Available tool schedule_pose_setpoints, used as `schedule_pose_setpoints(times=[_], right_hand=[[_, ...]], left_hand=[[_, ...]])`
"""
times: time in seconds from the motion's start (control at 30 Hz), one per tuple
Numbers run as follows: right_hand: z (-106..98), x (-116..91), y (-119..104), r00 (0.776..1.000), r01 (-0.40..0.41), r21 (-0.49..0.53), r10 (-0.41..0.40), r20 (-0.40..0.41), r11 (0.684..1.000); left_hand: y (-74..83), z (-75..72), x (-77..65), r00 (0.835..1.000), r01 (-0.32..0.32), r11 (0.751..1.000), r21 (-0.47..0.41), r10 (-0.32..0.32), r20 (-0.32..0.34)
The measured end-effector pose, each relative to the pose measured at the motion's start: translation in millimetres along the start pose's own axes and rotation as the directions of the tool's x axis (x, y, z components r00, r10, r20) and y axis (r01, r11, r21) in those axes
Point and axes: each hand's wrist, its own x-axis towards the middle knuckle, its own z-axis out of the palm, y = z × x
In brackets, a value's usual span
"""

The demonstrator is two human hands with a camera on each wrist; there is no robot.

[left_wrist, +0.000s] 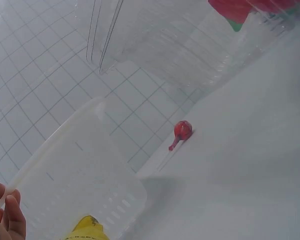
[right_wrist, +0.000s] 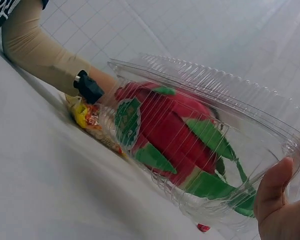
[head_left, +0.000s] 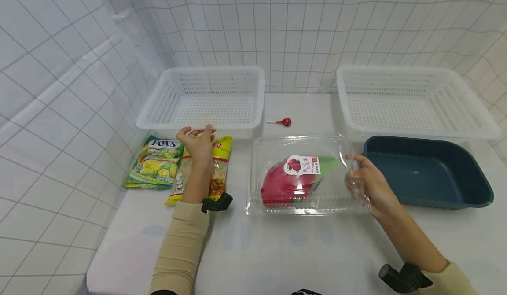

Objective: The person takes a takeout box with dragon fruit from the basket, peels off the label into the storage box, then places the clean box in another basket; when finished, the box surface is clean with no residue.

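Observation:
My right hand (head_left: 370,182) grips the right end of a clear plastic clamshell box (head_left: 253,176), held above the table in the right wrist view. Inside lies a pink-red dragon fruit (head_left: 285,182) with green tips; a white label sits on the lid. My left hand (head_left: 199,145) is at the front rim of the left white basket (head_left: 218,125), fingers and thumb on either side of the rim in the left wrist view (left_wrist: 10,217). Beneath the left arm lies a yellow-and-clear food packet (head_left: 222,154), partly hidden. A green FOX'S candy bag (head_left: 156,163) lies beside it.
A red lollipop (head_left: 286,122) lies between the left basket and a second white basket (head_left: 416,130) at the back right. A dark blue tub (head_left: 428,171) stands in front of that basket. Grid-patterned cloth walls (head_left: 301,35) rise behind and at the sides.

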Motion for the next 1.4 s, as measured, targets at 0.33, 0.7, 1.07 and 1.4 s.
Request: schedule_pose_setpoints(times=[0.33, 0.7, 1.07, 1.4], right_hand=[[-8.0, -5.1, 21.1, 0.998, 0.039, 0.048, -0.037, -0.055, 0.998], [-21.1, -4.8, 35.1, 0.999, 0.012, 0.021, -0.011, -0.053, 1.0], [-31.0, -4.7, 40.9, 0.999, -0.026, -0.031, 0.025, -0.023, 0.999], [-32.6, -6.2, 41.4, 0.998, -0.049, -0.023, 0.048, -0.04, 0.999]], left_hand=[[0.0, -0.6, -0.7, 1.0, 0.002, 1.0, 0.023, -0.002, -0.001], [-0.9, -1.2, -0.3, 1.0, 0.003, 1.0, 0.025, -0.003, 0.006], [0.1, 0.0, 0.1, 1.0, 0.013, 0.999, 0.03, -0.013, -0.003], [-0.3, -0.3, -0.2, 1.0, -0.004, 1.0, 0.019, 0.004, 0.009]])
